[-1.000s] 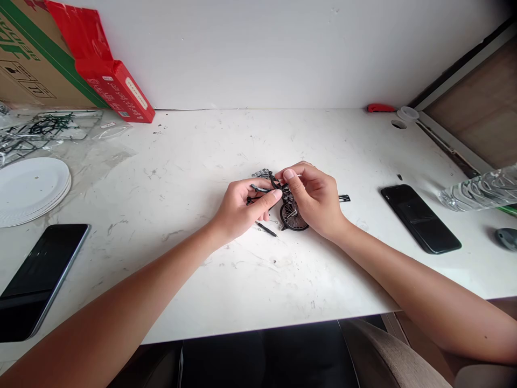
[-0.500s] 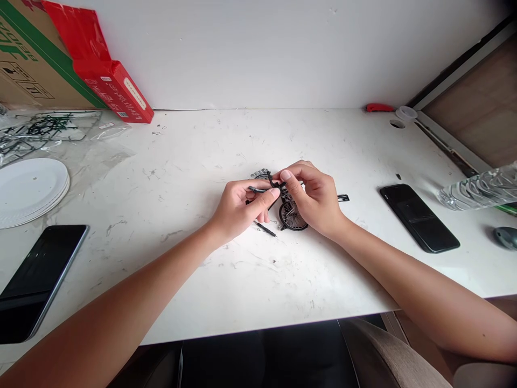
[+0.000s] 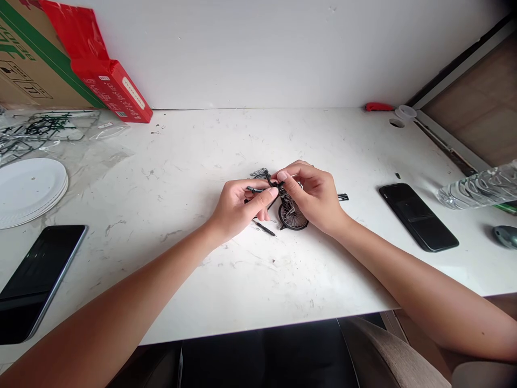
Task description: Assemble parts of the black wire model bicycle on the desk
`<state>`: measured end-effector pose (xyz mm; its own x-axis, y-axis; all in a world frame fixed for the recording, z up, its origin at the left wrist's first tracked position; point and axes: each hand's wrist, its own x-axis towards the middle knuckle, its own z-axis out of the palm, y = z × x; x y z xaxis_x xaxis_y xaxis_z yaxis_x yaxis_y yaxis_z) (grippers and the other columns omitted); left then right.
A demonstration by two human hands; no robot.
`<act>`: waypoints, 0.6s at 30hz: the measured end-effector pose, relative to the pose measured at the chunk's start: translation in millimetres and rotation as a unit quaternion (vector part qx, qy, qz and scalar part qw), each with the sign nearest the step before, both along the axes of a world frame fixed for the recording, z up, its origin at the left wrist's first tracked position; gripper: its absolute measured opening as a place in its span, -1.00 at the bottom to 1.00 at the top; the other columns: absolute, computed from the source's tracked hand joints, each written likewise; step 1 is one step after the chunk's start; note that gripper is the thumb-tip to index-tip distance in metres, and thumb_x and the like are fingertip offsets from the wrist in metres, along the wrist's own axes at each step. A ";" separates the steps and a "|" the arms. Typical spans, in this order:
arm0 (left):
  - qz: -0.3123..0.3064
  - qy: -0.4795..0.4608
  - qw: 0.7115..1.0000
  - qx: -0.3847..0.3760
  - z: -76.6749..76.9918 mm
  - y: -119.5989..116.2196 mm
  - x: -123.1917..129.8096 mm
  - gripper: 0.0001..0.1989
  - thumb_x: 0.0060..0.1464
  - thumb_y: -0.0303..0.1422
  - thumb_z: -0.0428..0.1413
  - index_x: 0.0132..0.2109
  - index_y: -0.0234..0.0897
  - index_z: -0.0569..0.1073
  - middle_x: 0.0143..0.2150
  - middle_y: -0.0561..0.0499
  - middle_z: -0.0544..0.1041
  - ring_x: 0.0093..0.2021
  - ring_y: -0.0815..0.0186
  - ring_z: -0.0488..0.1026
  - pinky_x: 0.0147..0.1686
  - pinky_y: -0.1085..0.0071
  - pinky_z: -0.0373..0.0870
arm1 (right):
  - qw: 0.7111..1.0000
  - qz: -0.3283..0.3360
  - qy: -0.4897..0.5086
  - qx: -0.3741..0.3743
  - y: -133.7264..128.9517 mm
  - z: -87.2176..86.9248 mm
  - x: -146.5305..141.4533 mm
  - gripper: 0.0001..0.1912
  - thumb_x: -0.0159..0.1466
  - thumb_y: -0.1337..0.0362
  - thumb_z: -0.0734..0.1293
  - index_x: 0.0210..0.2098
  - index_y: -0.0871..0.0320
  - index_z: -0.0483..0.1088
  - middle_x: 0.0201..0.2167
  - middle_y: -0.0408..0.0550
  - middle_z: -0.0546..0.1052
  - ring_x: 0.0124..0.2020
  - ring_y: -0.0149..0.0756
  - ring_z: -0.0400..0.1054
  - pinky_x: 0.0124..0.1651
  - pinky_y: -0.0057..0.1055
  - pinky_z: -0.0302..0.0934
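Note:
Both hands meet at a small black model bicycle [image 3: 293, 215] over the middle of the white table. My left hand [image 3: 245, 203] pinches a thin black part of it between thumb and forefinger. Its other fingers are curled underneath. My right hand [image 3: 313, 194] is closed on the same model from the right, thumb and forefinger almost touching the left fingertips. One spoked wheel shows below the hands; much of the frame is hidden by the fingers. A short black rod [image 3: 265, 228] lies on the table just below my left hand.
At the left are a phone [image 3: 42, 280], white paper plates [image 3: 32, 188], plastic part frames [image 3: 48, 125] and a red box [image 3: 115, 91] by a cardboard box [image 3: 36, 70]. On the right lie another phone [image 3: 419, 216], a clear bottle [image 3: 476, 186] and a dark mouse [image 3: 505, 236].
Almost nothing differs. Both hands keep their grip on the model bicycle, with only a very slight shift of the fingers and of the whole view.

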<state>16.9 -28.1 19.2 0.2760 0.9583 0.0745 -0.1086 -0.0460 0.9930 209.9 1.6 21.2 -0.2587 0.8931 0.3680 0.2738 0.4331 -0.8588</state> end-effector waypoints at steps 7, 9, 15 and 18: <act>0.003 0.003 1.000 -0.002 -0.5 0.8 -0.1 -0.64 0.19 -0.06 0.32 -0.37 -0.25 0.56 -0.59 0.05 0.45 -0.50 0.28 0.52 -0.44 0.34 0.51 | 0.997 0.026 0.053 -0.049 6.1 -4.1 3.3 -0.64 0.31 -0.13 0.49 -0.24 0.02 0.64 -0.22 -0.06 0.66 -0.18 -0.23 0.55 -0.12 -0.25 0.45; 0.003 0.002 1.000 -0.003 -0.2 0.6 0.1 -0.64 0.19 -0.06 0.32 -0.38 -0.25 0.55 -0.59 0.05 0.45 -0.51 0.28 0.52 -0.43 0.33 0.52 | 0.997 0.025 0.058 -0.048 5.4 -4.3 2.9 -0.66 0.33 -0.12 0.48 -0.23 0.02 0.63 -0.22 -0.06 0.66 -0.17 -0.23 0.55 -0.10 -0.24 0.46; -0.002 0.011 1.000 -0.003 1.3 0.2 0.5 -0.61 0.21 -0.04 0.29 -0.42 -0.23 0.55 -0.60 0.04 0.45 -0.48 0.27 0.53 -0.38 0.31 0.56 | 0.997 0.020 0.057 -0.050 2.6 -2.2 0.4 -0.61 0.33 -0.18 0.46 -0.24 0.02 0.61 -0.21 -0.05 0.67 -0.15 -0.19 0.56 -0.06 -0.19 0.49; -0.006 0.014 1.000 -0.008 0.9 1.3 -0.3 -0.62 0.22 -0.06 0.29 -0.43 -0.23 0.56 -0.59 0.04 0.46 -0.47 0.27 0.54 -0.35 0.31 0.57 | 0.997 0.020 0.061 -0.050 3.2 -2.5 0.2 -0.60 0.32 -0.19 0.46 -0.24 0.02 0.61 -0.21 -0.05 0.67 -0.14 -0.19 0.57 -0.05 -0.19 0.49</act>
